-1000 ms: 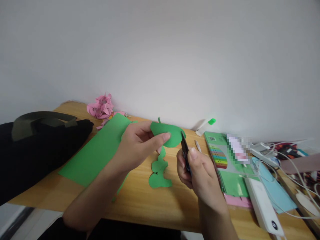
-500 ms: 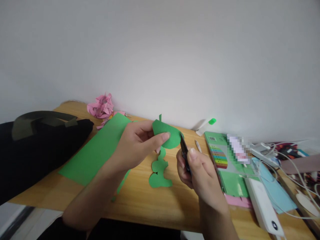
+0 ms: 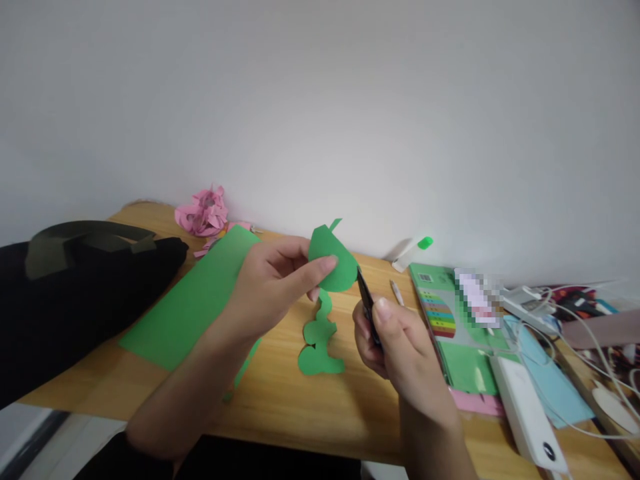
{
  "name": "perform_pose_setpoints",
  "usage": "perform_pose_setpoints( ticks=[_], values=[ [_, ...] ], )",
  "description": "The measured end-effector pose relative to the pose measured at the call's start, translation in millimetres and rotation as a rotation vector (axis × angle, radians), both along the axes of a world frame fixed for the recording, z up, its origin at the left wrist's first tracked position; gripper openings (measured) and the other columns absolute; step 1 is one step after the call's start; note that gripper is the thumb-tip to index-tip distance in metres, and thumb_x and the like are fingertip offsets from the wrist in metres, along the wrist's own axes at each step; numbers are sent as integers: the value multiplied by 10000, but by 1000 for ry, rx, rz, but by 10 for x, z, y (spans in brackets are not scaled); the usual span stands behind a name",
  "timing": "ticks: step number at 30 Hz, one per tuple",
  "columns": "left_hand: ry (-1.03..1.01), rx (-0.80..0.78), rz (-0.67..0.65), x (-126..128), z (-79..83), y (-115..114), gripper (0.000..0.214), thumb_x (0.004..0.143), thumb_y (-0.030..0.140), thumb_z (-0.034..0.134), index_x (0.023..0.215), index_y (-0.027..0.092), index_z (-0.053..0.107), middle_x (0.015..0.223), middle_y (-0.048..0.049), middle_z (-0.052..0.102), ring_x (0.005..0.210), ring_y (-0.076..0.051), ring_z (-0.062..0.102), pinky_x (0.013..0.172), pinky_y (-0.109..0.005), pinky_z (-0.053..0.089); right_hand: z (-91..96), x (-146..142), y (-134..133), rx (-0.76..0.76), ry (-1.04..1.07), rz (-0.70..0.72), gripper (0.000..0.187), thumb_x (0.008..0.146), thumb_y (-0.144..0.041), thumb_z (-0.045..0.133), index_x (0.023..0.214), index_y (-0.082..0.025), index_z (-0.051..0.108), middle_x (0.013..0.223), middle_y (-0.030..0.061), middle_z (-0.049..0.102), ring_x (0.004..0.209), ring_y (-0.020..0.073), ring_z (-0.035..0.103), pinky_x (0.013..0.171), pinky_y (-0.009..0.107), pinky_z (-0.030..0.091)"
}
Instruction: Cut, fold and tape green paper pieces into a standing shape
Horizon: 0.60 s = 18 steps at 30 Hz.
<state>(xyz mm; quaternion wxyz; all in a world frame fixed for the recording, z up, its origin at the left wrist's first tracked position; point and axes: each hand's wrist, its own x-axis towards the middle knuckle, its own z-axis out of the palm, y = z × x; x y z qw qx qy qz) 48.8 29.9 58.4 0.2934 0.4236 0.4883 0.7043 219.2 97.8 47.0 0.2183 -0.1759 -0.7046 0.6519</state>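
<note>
My left hand [image 3: 273, 287] pinches a rounded green paper cut-out [image 3: 333, 263] and holds it above the wooden table [image 3: 300, 407]. A thin green tab sticks up from the cut-out's top edge. My right hand [image 3: 395, 347] is closed round dark scissors [image 3: 367, 303], whose blades point up at the cut-out's right edge. Below the cut-out a wavy green paper offcut [image 3: 319, 343] lies on the table.
A large green paper sheet [image 3: 195, 300] lies left of my hands, next to a black bag [image 3: 75, 293]. A pink paper flower [image 3: 203, 212] sits by the wall. To the right are a coloured paper pack [image 3: 450, 320], a white power bank [image 3: 525, 413], cables and a glue stick [image 3: 411, 251].
My left hand has turned the green cut-out and lifted it slightly, so its tab now points up and right. The scissors have stayed at its right edge.
</note>
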Motion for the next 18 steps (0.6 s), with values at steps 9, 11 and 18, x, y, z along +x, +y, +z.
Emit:
perform_pose_setpoints(
  ticks=[9, 11, 18],
  values=[
    [54, -33, -71, 9, 62, -20, 266, 761, 369, 735, 634, 156, 639, 531, 9, 574, 442, -76, 493, 407, -189, 383, -38, 13, 20, -11, -10, 18, 487, 992, -549, 371, 686, -172, 406, 516, -49, 342, 428, 40, 249, 382, 170, 202],
    [23, -12, -55, 10, 50, -16, 250, 758, 355, 740, 637, 160, 639, 522, 20, 564, 438, -69, 485, 410, -184, 379, -34, 14, 20, -11, -18, 15, 493, 989, -557, 373, 682, -173, 404, 512, -51, 339, 425, 39, 243, 379, 169, 202],
    [-51, 56, -17, -1, -6, 11, 245, 770, 340, 737, 637, 161, 635, 513, 27, 555, 435, -57, 476, 412, -169, 391, -30, 24, 17, -34, -13, 28, 487, 987, -564, 370, 694, -177, 411, 501, -57, 329, 418, 40, 229, 371, 168, 194]
  ],
)
